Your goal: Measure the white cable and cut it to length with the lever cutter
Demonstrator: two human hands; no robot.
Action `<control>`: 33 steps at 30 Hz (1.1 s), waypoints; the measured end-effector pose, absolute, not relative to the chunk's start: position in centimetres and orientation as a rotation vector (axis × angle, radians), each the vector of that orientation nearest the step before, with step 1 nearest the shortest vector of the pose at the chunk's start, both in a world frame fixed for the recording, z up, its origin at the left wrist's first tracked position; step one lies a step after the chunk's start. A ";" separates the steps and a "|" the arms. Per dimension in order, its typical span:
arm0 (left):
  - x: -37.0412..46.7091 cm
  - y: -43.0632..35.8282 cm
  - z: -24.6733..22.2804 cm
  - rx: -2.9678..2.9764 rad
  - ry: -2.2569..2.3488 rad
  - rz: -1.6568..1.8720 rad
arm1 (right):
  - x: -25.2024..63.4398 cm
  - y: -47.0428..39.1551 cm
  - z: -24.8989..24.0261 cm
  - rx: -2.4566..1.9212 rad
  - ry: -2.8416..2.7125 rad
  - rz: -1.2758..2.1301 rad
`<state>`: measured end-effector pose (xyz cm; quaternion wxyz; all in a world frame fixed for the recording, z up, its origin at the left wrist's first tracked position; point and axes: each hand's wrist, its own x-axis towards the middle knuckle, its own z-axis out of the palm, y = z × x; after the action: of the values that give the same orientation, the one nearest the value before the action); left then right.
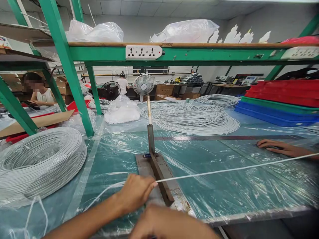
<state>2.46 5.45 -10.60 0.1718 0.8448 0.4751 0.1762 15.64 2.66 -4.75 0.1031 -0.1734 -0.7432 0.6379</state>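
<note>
My left hand [137,192] is closed around a white cable [224,169], pinching it just left of a bench cutter [159,179]. This cutter has a rusty metal base, a long bar, a small spring and an upright lever handle. From my fingers the cable runs right across the bar and out of the frame; its other part trails left. My right hand [171,222] is low at the bottom edge, near the cutter's base, blurred and curled. A small dark bit shows under its fingers, but what it holds is mostly hidden.
Another person's hand [281,147] lies on the table at right, near a long steel ruler [224,137]. A cable coil [42,162] sits at left, with loose coils [191,116] behind. Stacked trays [276,106] stand right; a green shelf post [72,73] rises left.
</note>
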 end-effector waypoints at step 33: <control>5.4 10.3 -16.3 1.442 1.477 0.950 | 19.6 19.9 5.7 -1.124 -1.269 1.501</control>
<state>5.41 10.33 -16.34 0.4209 0.5757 0.5896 0.3792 19.60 19.94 5.67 0.4249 -0.4495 -0.5074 0.6000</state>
